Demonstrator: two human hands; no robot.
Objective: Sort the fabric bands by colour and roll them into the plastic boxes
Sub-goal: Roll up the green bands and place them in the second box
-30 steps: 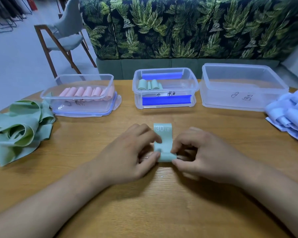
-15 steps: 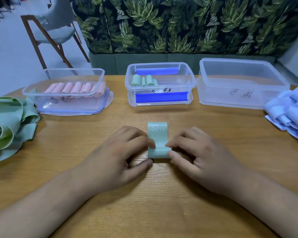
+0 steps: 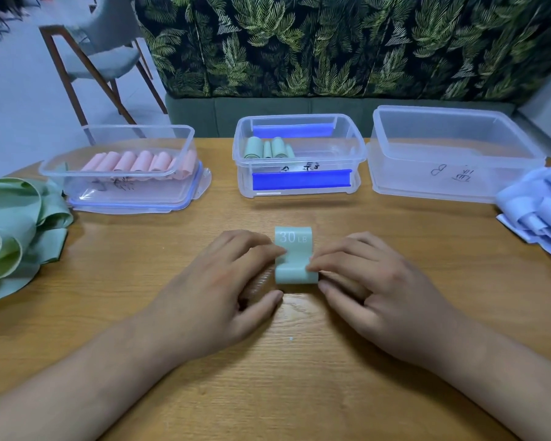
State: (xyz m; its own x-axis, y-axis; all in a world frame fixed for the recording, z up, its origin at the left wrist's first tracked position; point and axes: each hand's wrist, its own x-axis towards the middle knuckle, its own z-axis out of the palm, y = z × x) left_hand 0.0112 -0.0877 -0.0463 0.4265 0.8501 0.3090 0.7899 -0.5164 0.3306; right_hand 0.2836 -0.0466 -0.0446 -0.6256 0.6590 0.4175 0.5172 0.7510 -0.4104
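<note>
Two hands [image 3: 217, 291] — matte green band [image 3: 295, 268], half-rolled

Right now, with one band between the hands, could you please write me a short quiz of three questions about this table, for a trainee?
1. True or false: the right box holds no bands.
2. What is printed on the green band that the left hand and the right hand hold? A) 10 LB B) 30 LB C) 50 LB
3. Fill in: the rolls in the left box are ____ in colour.

Key: 1 true; 2 B; 3 pink.
</note>
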